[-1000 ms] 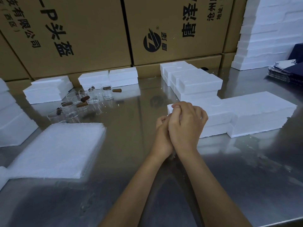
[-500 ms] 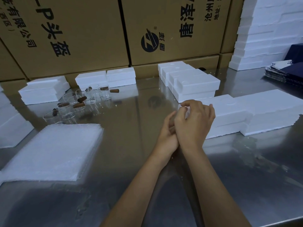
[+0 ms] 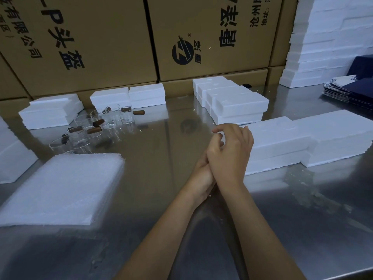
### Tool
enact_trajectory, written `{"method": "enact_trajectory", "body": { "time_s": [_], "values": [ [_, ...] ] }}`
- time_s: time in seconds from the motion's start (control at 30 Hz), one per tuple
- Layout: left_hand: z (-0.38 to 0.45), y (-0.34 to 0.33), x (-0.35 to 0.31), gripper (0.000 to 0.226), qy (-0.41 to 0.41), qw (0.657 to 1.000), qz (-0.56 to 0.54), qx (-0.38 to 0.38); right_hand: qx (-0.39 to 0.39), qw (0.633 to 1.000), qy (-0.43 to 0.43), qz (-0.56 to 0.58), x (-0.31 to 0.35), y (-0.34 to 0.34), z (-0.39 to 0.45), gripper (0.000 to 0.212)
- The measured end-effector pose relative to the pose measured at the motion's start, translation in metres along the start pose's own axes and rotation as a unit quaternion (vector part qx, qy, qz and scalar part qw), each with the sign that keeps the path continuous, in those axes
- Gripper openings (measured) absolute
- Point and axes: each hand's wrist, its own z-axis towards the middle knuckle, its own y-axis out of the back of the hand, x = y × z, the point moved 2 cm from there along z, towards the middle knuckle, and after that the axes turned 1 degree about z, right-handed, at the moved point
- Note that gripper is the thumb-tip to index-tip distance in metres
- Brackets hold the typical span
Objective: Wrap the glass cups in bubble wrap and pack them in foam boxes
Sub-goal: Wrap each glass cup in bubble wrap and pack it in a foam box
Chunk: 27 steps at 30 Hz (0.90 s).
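**Desk:** What is at the centre of the frame?

**Photographer:** A person's two bare forearms reach over a reflective stainless-steel bench (image 3: 302, 219). The right hand (image 3: 230, 156) lies over the left hand (image 3: 201, 170), touching it. The right fingers (image 3: 220, 129) are loosely spread and lightly bent, holding nothing I can see. The left fingers are mostly hidden under the right hand, so I cannot tell whether they hold anything.

**Desk:** And the goods?

**Photographer:** A cluster of clear glass cups with brown wooden handles (image 3: 94, 126) stands on the far left of the bench, well apart from the hands and unwrapped. One loose brown wooden handle piece (image 3: 138, 112) lies just beside the cluster. Near the left edge, closer to the camera, sits a flat stack of white bubble-wrap sheets (image 3: 60, 188).

**Desk:** The boxes?

**Photographer:** Closed white rectangular foam boxes are all around: a long row (image 3: 302, 142) just beyond the hands on the right, an overlapping run (image 3: 232, 98) behind that, and three more boxes (image 3: 129, 96) at the back left, behind the cups.

**Desk:** Background?

**Photographer:** Large brown cardboard cartons printed with black Chinese characters (image 3: 201, 37) wall off the far side. A tall pile of white foam pieces (image 3: 333, 37) rises at the upper right, with a stack of dark blue folded cartons (image 3: 351, 87) below it on the bench.
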Motion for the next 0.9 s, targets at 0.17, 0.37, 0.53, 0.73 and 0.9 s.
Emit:
{"method": "enact_trajectory", "body": {
  "time_s": [0.17,0.37,0.53,0.73,0.9],
  "values": [
    [0.005,0.005,0.007,0.033,0.025,0.998,0.052,0.035,0.053,0.997,0.053,-0.031,0.004,-0.006,-0.001,0.025],
    [0.05,0.008,0.0,0.038,0.056,0.992,0.076,-0.082,0.139,0.99,-0.001,-0.011,0.004,-0.025,0.05,0.024],
    [0.103,0.013,0.006,0.047,-0.025,0.964,0.06,-0.256,0.194,0.965,-0.176,-0.022,-0.037,-0.025,0.154,0.039],
    [0.16,0.015,0.009,0.063,-0.01,0.969,0.155,-0.19,0.233,0.919,-0.318,-0.027,-0.106,-0.011,0.222,0.048],
    [0.186,0.017,0.012,0.07,-0.043,0.96,0.213,-0.176,0.304,0.876,-0.37,-0.057,-0.13,-0.022,0.236,0.06]
  ]
}}
